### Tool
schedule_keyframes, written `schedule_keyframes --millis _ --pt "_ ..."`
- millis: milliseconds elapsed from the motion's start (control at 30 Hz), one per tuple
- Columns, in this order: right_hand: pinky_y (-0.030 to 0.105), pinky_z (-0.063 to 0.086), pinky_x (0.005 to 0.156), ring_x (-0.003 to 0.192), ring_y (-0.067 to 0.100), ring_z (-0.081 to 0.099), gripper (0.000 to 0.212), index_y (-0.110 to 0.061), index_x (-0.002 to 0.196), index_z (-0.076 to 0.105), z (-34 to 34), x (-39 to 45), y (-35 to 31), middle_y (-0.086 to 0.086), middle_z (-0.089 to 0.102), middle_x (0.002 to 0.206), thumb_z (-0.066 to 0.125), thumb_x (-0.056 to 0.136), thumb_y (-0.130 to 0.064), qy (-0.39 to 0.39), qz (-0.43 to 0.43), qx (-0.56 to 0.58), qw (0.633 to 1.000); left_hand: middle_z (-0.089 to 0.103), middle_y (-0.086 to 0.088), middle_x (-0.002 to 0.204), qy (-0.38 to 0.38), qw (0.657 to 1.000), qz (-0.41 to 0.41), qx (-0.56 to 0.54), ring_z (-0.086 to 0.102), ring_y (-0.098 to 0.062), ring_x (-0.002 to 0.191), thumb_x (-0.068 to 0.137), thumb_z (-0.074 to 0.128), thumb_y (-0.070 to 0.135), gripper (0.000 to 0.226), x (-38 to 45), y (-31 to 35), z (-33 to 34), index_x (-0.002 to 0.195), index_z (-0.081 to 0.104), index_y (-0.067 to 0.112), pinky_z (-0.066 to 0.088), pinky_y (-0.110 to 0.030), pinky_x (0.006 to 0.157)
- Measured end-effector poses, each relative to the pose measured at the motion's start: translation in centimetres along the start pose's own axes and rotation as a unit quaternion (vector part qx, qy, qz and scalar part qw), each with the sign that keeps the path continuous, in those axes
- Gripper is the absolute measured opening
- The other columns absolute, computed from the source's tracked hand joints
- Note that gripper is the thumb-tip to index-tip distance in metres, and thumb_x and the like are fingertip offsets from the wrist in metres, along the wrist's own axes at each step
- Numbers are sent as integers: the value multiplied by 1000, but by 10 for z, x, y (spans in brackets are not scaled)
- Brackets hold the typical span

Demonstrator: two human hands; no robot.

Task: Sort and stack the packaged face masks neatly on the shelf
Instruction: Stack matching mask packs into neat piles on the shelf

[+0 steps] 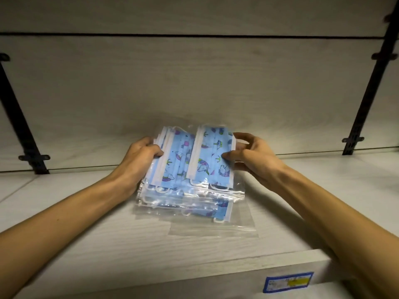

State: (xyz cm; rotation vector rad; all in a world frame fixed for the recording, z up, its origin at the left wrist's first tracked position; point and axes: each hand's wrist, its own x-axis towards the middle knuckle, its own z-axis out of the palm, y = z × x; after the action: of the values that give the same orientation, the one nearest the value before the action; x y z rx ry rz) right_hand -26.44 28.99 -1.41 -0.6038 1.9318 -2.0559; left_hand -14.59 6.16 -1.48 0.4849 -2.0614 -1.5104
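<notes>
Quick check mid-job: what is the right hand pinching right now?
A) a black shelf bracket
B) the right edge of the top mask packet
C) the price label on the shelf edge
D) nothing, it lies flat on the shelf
B: the right hand pinches the right edge of the top mask packet, thumb on its printed blue face, above the stack of mask packets.

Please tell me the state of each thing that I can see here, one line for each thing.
Left hand: grips the left side of the mask stack.
Right hand: pinches the top mask packet by its right edge.
Top mask packet: sealed in clear plastic, lifted and tilted.
Mask stack: uneven, packets fanned out.
Shelf: holds the stack.
Price label: stuck on the shelf's front edge.
</notes>
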Motion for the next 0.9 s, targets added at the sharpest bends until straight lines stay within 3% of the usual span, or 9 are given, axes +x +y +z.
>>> schedule_keyframes --millis 100,167,233,300,400,533,633,767,900 --pt "36 62 59 70 13 74 66 -10 136 49 13 -2 12 8 70 93 72 79 14 16 -35 -17 999 72 -5 81 -28 1000 2 7 69 -18 70 94 59 17 8 -5 2 5 99 60 11 50 -25 63" --pt "42 62 69 76 19 72 69 -14 134 51 17 3 21 9 66 92 80 75 6 43 -80 -97 991 75 2 71 -61 998 -1 -17 72 -11 61 94 65 23 11 -11 3 9 97 58 15 50 -18 49" --pt "50 59 82 87 26 72 78 -17 136 48 19 5 22 9 68 96 89 70 -10 31 -99 -176 979 79 1 82 -79 996 -10 -35 76 -14 69 88 76 17 26 -14 1 11 106 58 17 54 -21 50" --pt "49 59 82 90 24 72 87 -16 140 45 16 7 22 7 70 97 92 68 -27 17 -97 -205 974 79 1 88 -68 997 -8 -25 76 -15 73 83 78 5 36 -14 -1 11 111 58 17 56 -23 54" --pt "45 61 77 90 20 71 87 -13 139 46 4 10 13 3 71 100 78 74 -60 26 -60 -263 963 76 7 71 -39 999 -9 3 72 -9 60 84 71 -2 27 -5 0 3 96 60 20 51 -19 47" --pt "40 56 83 93 24 66 89 -14 103 70 -22 7 -1 4 71 102 64 54 -88 -51 51 -512 856 65 5 55 -11 998 -9 61 57 -3 42 79 64 2 12 9 6 -15 83 64 14 39 -12 38" --pt "35 52 92 102 21 62 88 -20 114 67 -21 0 3 -3 67 111 73 52 -83 -95 73 -579 807 57 4 50 17 998 1 65 51 -8 42 77 64 4 10 14 10 -24 73 61 13 34 -13 37" --pt "26 47 79 95 17 61 54 -22 107 67 -20 5 4 -3 66 103 86 68 -54 -77 46 -522 848 68 -5 79 49 998 26 28 62 -20 72 74 66 11 21 17 11 -30 94 69 11 48 -29 70" --pt "28 45 71 88 20 58 36 -14 99 65 -25 10 7 2 64 97 87 73 -25 -35 13 -464 885 63 -1 75 52 997 21 45 57 -19 70 77 66 11 15 16 10 -28 92 65 14 42 -28 62"
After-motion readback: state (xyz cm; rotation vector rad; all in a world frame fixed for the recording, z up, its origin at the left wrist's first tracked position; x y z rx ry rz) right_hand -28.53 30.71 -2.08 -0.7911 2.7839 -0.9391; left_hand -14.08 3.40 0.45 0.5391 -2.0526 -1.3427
